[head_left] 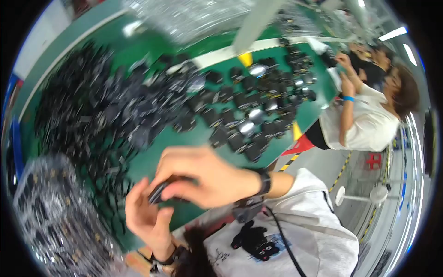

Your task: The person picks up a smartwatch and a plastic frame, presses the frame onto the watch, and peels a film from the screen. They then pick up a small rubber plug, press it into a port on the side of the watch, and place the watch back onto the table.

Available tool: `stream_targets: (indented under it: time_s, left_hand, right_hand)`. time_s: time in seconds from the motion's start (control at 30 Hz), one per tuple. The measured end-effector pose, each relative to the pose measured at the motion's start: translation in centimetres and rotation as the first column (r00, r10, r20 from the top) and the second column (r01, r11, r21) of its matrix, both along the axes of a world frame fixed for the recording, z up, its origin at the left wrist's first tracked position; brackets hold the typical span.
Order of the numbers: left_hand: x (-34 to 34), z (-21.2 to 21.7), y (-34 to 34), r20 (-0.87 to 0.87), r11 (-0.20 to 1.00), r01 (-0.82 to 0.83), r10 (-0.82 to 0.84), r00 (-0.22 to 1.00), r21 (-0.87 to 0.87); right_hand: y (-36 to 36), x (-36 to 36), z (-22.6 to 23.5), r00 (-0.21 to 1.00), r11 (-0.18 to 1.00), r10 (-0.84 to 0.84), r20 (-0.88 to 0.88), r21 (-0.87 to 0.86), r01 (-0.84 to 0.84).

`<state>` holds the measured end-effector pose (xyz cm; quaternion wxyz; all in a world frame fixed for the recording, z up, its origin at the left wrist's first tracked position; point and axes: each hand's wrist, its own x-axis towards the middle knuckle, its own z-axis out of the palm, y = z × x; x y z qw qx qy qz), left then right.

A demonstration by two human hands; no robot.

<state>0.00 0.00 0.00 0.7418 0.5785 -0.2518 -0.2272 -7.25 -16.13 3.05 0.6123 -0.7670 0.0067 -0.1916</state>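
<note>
A small black plastic-looking part (pixel 159 193) with a pale glint on one edge is pinched between the thumb and fingers of my right hand (pixel 203 177). The rest of it is hidden behind those fingers, so its exact kind does not show. Just below and to the left is my left hand (pixel 146 219), fingers curved and thumb held apart, close around the part's near end. Whether its fingers touch the part is blurred. Both hands hover above the near side of the green table (pixel 154 159).
Dark thin pieces (pixel 78 92) form a big heap at the left. Many round-edged black units (pixel 249 101), some with shiny discs, cover the far middle. Clear plastic bags (pixel 55 212) bulge at near left. At the right, a person in a white top (pixel 369 120) works along the table.
</note>
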Motion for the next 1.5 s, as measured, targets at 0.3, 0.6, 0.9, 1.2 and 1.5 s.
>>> stream_targets:
  time_s: [0.3, 0.6, 0.9, 1.2, 1.5]
  left_hand:
    - [-0.6, -1.3, -1.3, 0.124, 0.997, -0.07, 0.073, 0.99, -0.031]
    - [1.1, -1.1, -0.6, 0.308, 1.0, -0.007, -0.002, 0.951, 0.028]
    - [0.3, -0.7, -0.9, 0.187, 0.98, -0.128, 0.099, 0.977, 0.151]
    - [-1.0, 0.6, -1.0, 0.748, 0.901, -0.339, 0.024, 0.663, 0.271]
    - [-1.5, -0.9, -0.5, 0.652, 0.874, -0.39, 0.119, 0.749, 0.288]
  right_hand:
    - [1.5, -0.9, -0.8, 0.986, 0.995, -0.077, 0.151, -0.049, 0.086]
    - [1.0, -1.2, -2.1, 0.985, 0.994, 0.004, 0.172, 0.106, -0.022]
    - [0.9, -1.3, -1.4, 0.998, 0.992, -0.039, 0.048, 0.125, 0.033]
    - [2.5, -1.7, -2.1, 0.998, 0.918, -0.029, 0.047, -0.394, 0.046]
    - [2.4, -1.9, -2.6, 1.0, 0.877, 0.029, -0.01, -0.48, -0.03]
